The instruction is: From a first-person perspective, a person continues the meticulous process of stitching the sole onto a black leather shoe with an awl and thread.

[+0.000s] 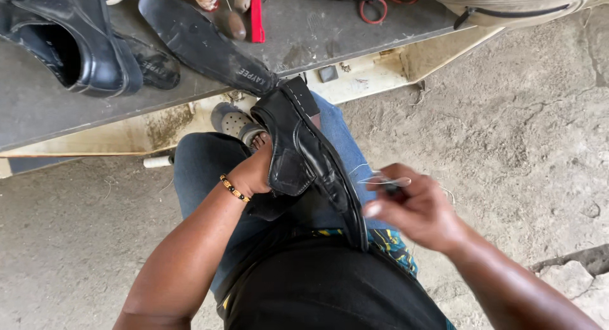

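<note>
A black leather shoe (304, 155) lies on its side across my lap, sole edge turned to the right. My left hand (257, 171) grips it from the left, fingers tucked inside the opening; a beaded bracelet sits on that wrist. To the right of the shoe, my right hand (409, 206) is blurred and closed around a small tool with a thin pale thread (384, 180) running toward the shoe's sole edge.
A low grey board (57, 108) ahead carries a second black shoe (70, 41), two loose black soles (203, 45), red cord (380, 6) and small tools. A khaki bag (514, 3) sits at the far right. Bare concrete floor surrounds me; a sandalled foot (235, 122) rests below the board.
</note>
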